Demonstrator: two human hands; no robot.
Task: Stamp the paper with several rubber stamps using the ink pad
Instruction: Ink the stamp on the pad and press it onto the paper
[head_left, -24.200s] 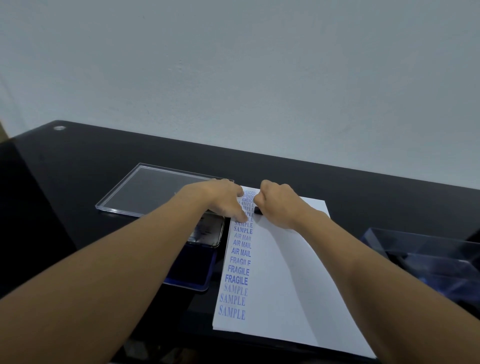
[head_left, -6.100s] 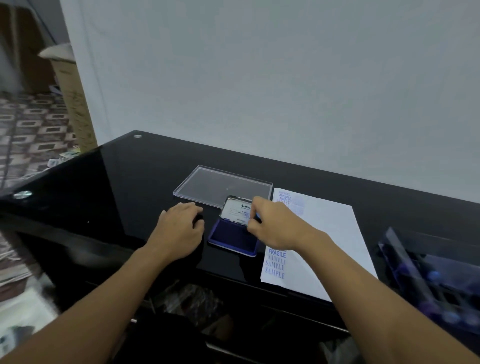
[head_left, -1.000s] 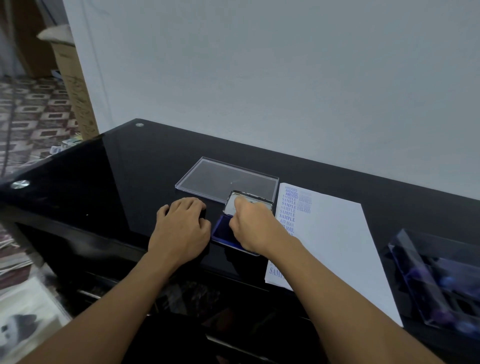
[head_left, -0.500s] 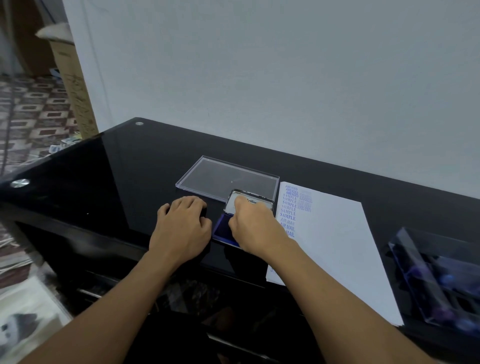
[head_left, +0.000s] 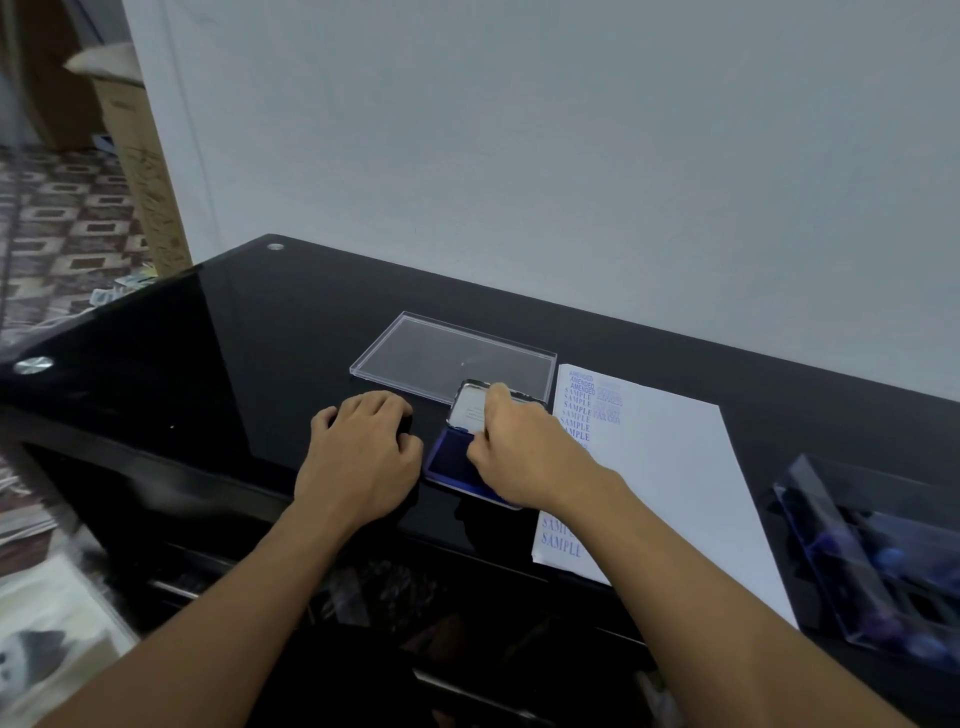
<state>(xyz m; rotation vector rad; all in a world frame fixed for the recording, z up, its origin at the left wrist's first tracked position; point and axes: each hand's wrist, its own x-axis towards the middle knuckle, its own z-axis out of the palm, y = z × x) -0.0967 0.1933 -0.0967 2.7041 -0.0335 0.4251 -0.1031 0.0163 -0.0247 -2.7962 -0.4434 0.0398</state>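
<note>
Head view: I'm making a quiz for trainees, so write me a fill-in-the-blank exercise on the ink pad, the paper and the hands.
1. The open ink pad lies to the ____ of the paper.
2. The words stamped on the paper are in ____ ink.
3. The right hand is over the ink pad, while the left hand lies on the ____ table.
4. The stamped word nearest the paper's front edge reads ____.
Missing words: left; blue; black; SAMPLE.
</note>
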